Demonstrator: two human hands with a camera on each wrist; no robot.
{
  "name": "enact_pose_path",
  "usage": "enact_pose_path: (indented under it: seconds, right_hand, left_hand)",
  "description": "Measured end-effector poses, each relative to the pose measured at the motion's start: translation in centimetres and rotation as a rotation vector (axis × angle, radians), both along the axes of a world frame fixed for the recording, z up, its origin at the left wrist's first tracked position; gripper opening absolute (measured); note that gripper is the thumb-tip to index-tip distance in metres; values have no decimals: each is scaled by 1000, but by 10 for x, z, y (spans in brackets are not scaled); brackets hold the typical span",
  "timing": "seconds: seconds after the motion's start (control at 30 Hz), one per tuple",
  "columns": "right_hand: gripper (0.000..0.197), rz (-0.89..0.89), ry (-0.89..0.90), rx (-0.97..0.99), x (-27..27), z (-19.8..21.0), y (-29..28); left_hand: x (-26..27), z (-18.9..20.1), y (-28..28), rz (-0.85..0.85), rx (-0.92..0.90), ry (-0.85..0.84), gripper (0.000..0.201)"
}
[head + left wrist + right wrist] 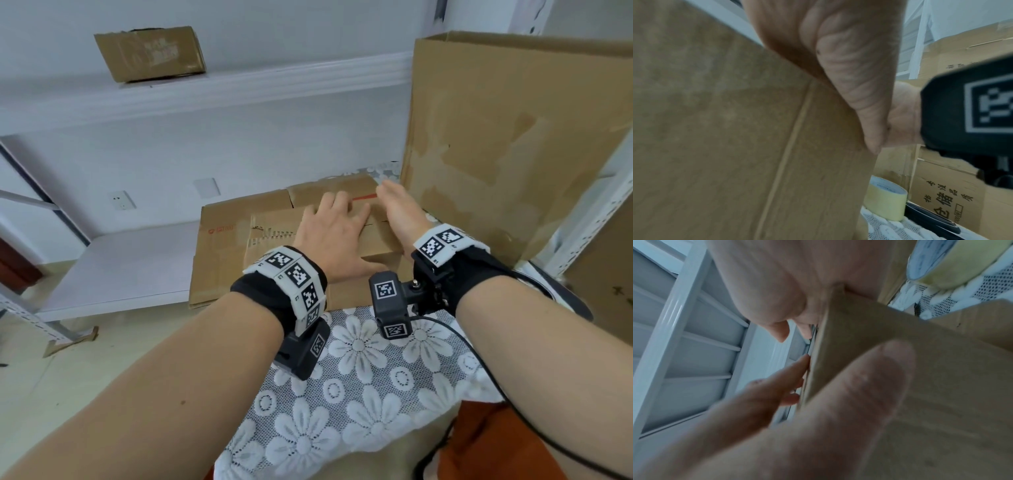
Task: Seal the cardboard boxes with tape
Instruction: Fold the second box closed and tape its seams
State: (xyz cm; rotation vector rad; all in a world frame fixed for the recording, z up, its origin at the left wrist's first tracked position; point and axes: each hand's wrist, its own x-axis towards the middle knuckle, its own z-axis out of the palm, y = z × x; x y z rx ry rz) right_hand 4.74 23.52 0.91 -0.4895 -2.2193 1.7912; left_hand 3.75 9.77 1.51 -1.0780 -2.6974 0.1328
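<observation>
A small brown cardboard box (pixel 376 240) lies on flattened cardboard on the lace-covered table. My left hand (pixel 329 226) rests flat on its top with the fingers spread; the left wrist view shows the thumb (pixel 855 91) lying along the cardboard. My right hand (pixel 397 209) stands edge-on against the box's right side, fingers mostly straight, its palm (pixel 766 288) against a box corner (pixel 836 288). A roll of pale yellow tape (pixel 885 199) stands on the cloth just right of the box, also seen as a tape roll (pixel 941 264) in the right wrist view. Neither hand touches it.
A tall cardboard box (pixel 513 137) stands close on the right. Flattened cardboard (pixel 222 246) extends left under the small box. Another box (pixel 150 54) sits on the upper white shelf. A printed carton (pixel 951 194) and a dark object (pixel 931 217) lie beyond the tape.
</observation>
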Motion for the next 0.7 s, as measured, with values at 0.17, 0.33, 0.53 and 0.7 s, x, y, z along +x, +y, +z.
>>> enact_pose_path:
  seconds: [0.17,0.33,0.53,0.7]
  right_hand:
    - [36,-218,98,0,1,-3,2]
    - [28,-400,122,85,6,-8,0]
    - [13,-385,89,104,13,-10,-2]
    - [25,-368,47,125,14,-5,-4]
  left_hand:
    - [2,-1,-9,-27,74,0,87]
    - [8,-12,-16,40,142,24,80]
    - [14,-19,-24,44,197,26,77]
    - [19,-19,-29,100,293,62,69]
